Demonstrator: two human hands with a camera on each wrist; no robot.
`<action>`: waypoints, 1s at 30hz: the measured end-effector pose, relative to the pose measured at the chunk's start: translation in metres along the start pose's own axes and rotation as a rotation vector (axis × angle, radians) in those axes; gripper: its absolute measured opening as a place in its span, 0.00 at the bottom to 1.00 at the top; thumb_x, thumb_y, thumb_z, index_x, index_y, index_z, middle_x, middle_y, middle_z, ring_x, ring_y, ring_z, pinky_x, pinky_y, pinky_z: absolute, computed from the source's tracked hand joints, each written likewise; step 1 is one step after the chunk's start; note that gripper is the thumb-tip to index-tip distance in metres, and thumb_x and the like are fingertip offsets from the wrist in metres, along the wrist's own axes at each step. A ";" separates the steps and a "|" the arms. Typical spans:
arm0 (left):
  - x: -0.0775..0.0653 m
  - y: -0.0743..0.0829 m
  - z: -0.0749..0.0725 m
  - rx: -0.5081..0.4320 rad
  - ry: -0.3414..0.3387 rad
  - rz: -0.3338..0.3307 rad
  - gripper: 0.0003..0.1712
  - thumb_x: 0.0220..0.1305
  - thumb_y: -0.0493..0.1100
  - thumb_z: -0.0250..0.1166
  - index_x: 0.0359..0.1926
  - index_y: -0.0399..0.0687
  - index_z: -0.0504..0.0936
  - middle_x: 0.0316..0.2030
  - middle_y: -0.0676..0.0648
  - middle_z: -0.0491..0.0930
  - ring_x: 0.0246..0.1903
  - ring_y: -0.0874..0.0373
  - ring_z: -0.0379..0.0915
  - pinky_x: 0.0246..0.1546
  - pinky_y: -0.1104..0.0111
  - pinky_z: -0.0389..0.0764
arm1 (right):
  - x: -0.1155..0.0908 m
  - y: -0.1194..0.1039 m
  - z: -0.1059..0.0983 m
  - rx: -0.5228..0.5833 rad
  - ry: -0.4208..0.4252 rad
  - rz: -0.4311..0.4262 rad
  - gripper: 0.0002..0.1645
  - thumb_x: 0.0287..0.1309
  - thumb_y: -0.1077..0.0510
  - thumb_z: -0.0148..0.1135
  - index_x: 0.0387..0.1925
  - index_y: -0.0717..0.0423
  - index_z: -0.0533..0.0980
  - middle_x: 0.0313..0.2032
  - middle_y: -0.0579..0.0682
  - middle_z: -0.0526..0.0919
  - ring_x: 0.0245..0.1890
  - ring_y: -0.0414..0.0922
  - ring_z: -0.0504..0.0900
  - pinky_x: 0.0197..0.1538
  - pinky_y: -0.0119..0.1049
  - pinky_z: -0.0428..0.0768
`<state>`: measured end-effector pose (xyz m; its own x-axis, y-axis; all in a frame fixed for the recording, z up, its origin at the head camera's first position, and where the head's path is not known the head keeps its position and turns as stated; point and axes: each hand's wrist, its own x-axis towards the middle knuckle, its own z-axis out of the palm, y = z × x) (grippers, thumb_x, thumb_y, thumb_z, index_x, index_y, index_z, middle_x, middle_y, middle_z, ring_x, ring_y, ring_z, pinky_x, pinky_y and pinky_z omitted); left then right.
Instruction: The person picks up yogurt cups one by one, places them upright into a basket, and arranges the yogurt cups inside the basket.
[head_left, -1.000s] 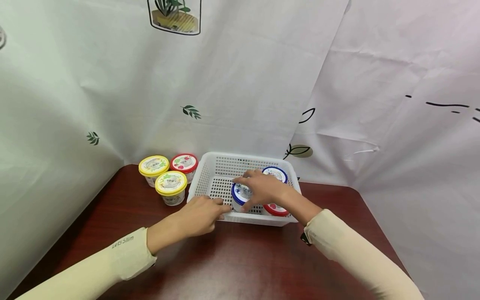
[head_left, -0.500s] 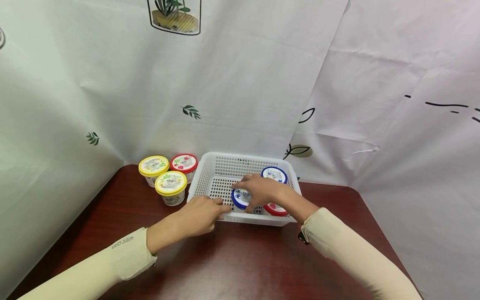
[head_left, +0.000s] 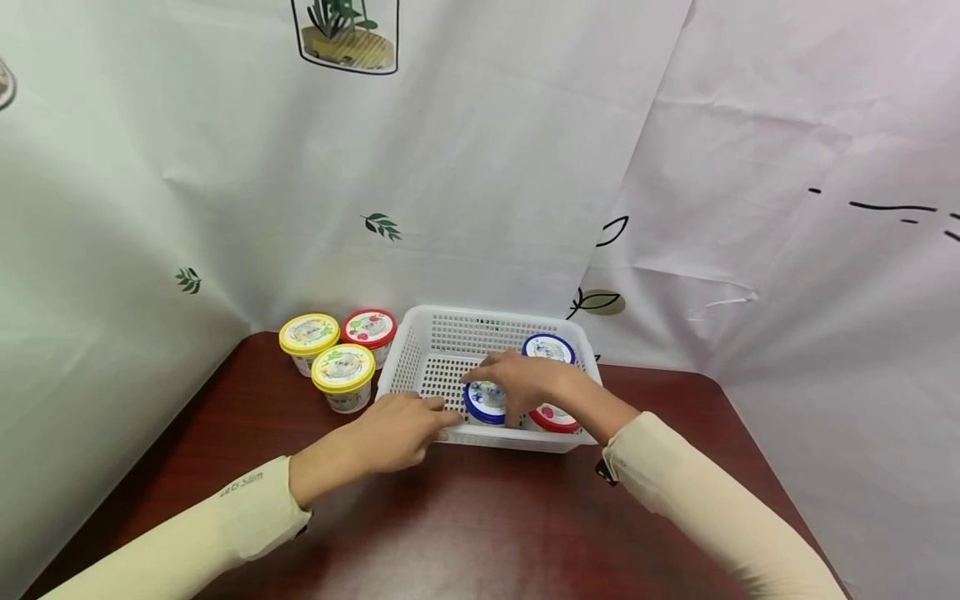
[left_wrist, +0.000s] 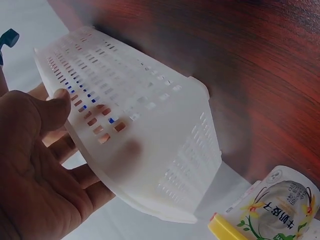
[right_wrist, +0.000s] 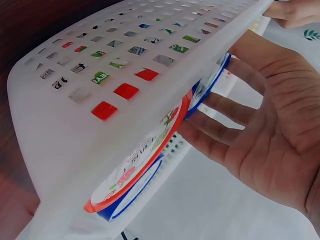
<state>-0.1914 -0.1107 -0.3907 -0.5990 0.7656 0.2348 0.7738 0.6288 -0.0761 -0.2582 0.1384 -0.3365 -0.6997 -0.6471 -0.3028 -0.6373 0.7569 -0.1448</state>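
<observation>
My left hand (head_left: 397, 429) holds the near left rim of a white perforated plastic basket (head_left: 495, 315). In the left wrist view its thumb lies outside the basket wall (left_wrist: 155, 125), with the other fingers over the rim. Inside the basket, my right hand (head_left: 528, 379) grips a blue-lidded tub (head_left: 482, 402) from above, fingers and thumb about its lid and partly covering it. Beside that hand are another blue-lidded tub (head_left: 549, 346) at the back right and a red-lidded tub (head_left: 555, 418) in front. The right wrist view shows fingertips at the blue lid (right_wrist: 212, 82).
Left of the basket stand two yellow-lidded tubs (head_left: 343, 367) and a red-lidded tub (head_left: 369, 327), close together on the dark red wooden table (head_left: 495, 517). A white printed cloth (head_left: 495, 167) hangs right behind the basket and along the sides.
The blue-lidded tub under my right hand has come down lower in the basket. My right thumb has shifted slightly right along its lid. The left hand keeps its place on the rim.
</observation>
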 end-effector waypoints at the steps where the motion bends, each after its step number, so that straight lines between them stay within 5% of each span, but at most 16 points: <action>1: 0.000 -0.001 0.000 -0.015 -0.002 0.000 0.15 0.72 0.42 0.74 0.58 0.59 0.90 0.37 0.52 0.86 0.31 0.51 0.84 0.32 0.59 0.84 | -0.001 0.000 0.000 0.001 -0.005 0.000 0.60 0.51 0.61 0.89 0.83 0.38 0.72 0.81 0.56 0.74 0.81 0.60 0.72 0.77 0.62 0.79; 9: 0.001 -0.011 -0.005 -0.188 -0.081 -0.021 0.10 0.78 0.47 0.71 0.55 0.55 0.90 0.39 0.54 0.88 0.34 0.58 0.83 0.39 0.57 0.86 | -0.007 0.003 -0.001 0.025 0.012 0.024 0.61 0.51 0.60 0.89 0.84 0.37 0.71 0.83 0.55 0.72 0.84 0.61 0.68 0.76 0.63 0.79; 18: 0.004 -0.027 -0.011 -0.420 -0.192 -0.098 0.21 0.80 0.58 0.69 0.65 0.56 0.89 0.56 0.53 0.92 0.52 0.57 0.87 0.58 0.51 0.87 | -0.018 0.008 0.004 0.074 0.059 0.032 0.57 0.55 0.56 0.88 0.83 0.38 0.72 0.83 0.58 0.70 0.85 0.64 0.65 0.76 0.68 0.78; 24: 0.005 -0.048 -0.020 -0.486 -0.138 -0.127 0.24 0.79 0.59 0.70 0.65 0.50 0.89 0.54 0.50 0.92 0.50 0.55 0.87 0.57 0.52 0.88 | -0.031 0.009 0.005 0.118 0.114 0.067 0.49 0.65 0.46 0.82 0.84 0.40 0.72 0.83 0.55 0.72 0.86 0.62 0.66 0.81 0.68 0.73; 30: 0.003 -0.071 -0.030 -0.481 -0.094 -0.231 0.21 0.80 0.54 0.70 0.63 0.49 0.89 0.52 0.49 0.92 0.49 0.56 0.86 0.59 0.49 0.88 | -0.046 0.012 0.005 0.087 0.251 0.055 0.42 0.67 0.42 0.79 0.79 0.44 0.78 0.77 0.56 0.80 0.79 0.61 0.76 0.78 0.65 0.77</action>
<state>-0.2417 -0.1568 -0.3553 -0.7633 0.6376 0.1037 0.6136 0.6654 0.4251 -0.2316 0.1775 -0.3293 -0.7976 -0.5989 -0.0712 -0.5735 0.7897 -0.2181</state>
